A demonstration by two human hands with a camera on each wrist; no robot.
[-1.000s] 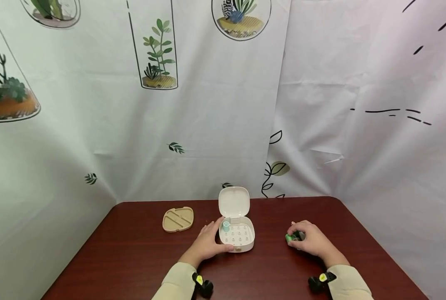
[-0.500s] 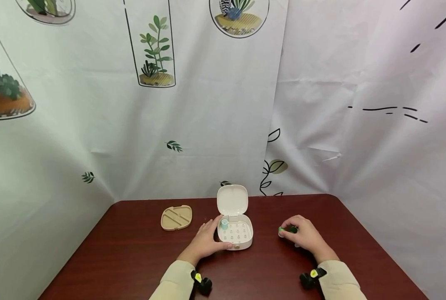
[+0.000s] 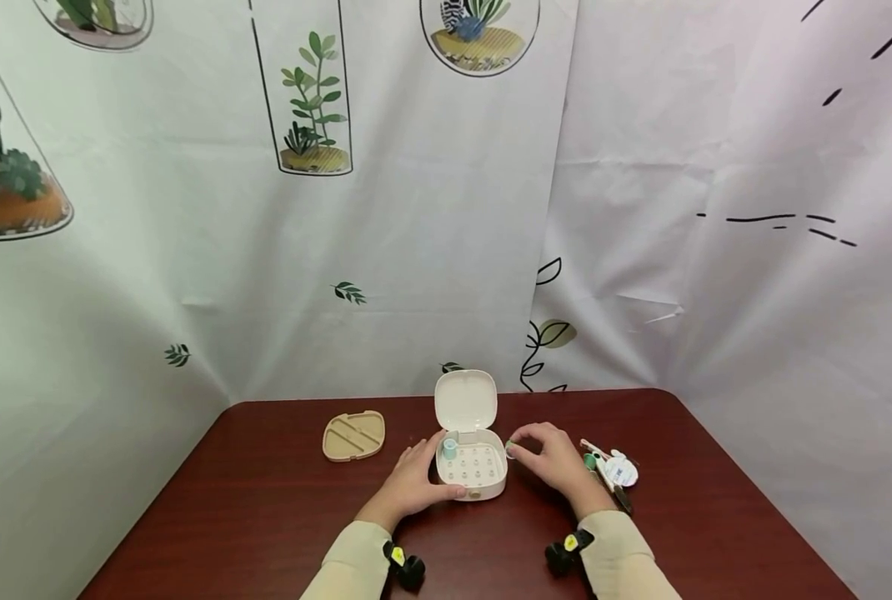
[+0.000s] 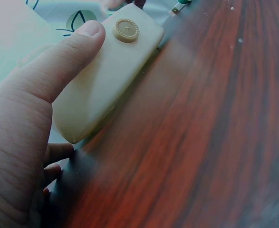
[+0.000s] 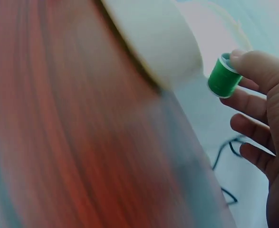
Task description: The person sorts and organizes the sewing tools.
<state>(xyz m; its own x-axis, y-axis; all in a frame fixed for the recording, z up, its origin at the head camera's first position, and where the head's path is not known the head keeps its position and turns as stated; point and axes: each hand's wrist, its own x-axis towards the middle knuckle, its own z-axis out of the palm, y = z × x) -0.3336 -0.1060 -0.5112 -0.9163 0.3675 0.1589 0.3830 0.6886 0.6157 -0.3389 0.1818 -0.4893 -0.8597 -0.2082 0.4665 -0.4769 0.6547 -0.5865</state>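
Note:
A white sewing box (image 3: 494,490) stands on the table with its lid (image 3: 465,400) raised. Rows of small pegs fill its inside, and one light blue thread spool (image 3: 449,450) sits at the back left. My left hand (image 3: 408,489) holds the box from the left, the thumb on its front beside a round tan button (image 4: 126,31) and the fingers along the side. Just off the box's right side, my right hand (image 3: 554,464) pinches a green thread spool (image 5: 223,80) between thumb and fingers. The right wrist view shows this spool tilted, apart from the box.
A beige divided tray (image 3: 353,436) lies on the table (image 3: 266,500) to the left. Right of my right hand are a round white item (image 3: 621,471), another green item (image 3: 589,461) and a slim dark piece (image 3: 622,498), partly behind the forearm. A printed cloth hangs behind the table.
My right hand has moved left from the small items to the box's right side, carrying the green thread spool. The items it covered now show. My left hand keeps its hold.

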